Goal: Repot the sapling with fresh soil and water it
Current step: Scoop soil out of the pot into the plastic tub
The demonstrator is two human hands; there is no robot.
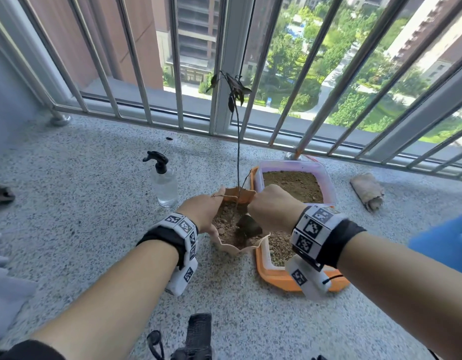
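**A:** Where's the sapling point(238, 152) just now?

**B:** It stands nearly upright in the scalloped pot point(231, 246) in front of you, its thin stem rising out of the brown soil point(226, 219) and its dark, drooping leaves up against the railing point(136, 61). The pot sits on the speckled floor point(94, 203), touching the orange tray point(274, 278) on its right side.

**A:** And your hands?

**B:** Your left hand point(202, 213) rests on the pot's left rim, fingers straight and pressed together, thumb pointing toward the stem. Your right hand point(272, 207) is over the pot with its fingers curled under; they seem to grip a dark trowel point(248, 226), whose blade lies on the soil, but the handle is hidden beneath your hand, so I cannot tell exactly how the fingers close on it.

**A:** What's around the pot?

**B:** A clear tub point(328, 183) full of soil sits just behind your right hand, with the orange tray under and in front of it; more soil lies in a white-rimmed container on that tray. A spray bottle point(164, 183) with a black nozzle stands just to the left of the pot, holding clear liquid. A rolled cloth point(367, 190) lies well apart on the right, near the railing. You wear marker-printed bands on both wrists.
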